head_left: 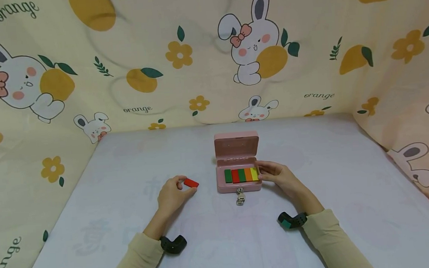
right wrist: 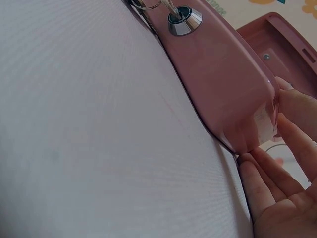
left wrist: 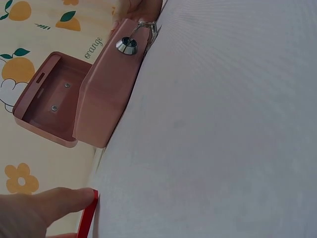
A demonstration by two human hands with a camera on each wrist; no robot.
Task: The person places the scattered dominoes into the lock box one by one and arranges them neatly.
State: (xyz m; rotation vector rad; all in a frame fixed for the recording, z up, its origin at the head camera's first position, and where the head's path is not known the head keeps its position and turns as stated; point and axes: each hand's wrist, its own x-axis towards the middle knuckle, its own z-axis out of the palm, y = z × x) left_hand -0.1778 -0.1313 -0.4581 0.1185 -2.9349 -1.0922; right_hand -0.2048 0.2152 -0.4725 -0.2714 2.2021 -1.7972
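Note:
My left hand (head_left: 171,195) pinches a red block (head_left: 191,183) between thumb and fingers, left of a pink lockbox (head_left: 221,188). In the left wrist view the block (left wrist: 87,215) shows edge-on below the fingertip. The box's lid (head_left: 236,145) stands up, and a row of blocks lies inside: green (head_left: 228,176), red (head_left: 235,176), another green (head_left: 242,175), orange (head_left: 248,175) and yellow (head_left: 254,174). At the box's right end, my right hand (head_left: 277,174) holds its side, fingers spread from the rim down to the bottom corner in the right wrist view.
A key with a ring and charm (head_left: 240,196) hangs from the lock (left wrist: 127,45) on the box's front. The box stands on a white-covered table (head_left: 222,241). A printed cloth (head_left: 203,80) rises behind and along both sides. Each wrist wears a black camera band (head_left: 174,244).

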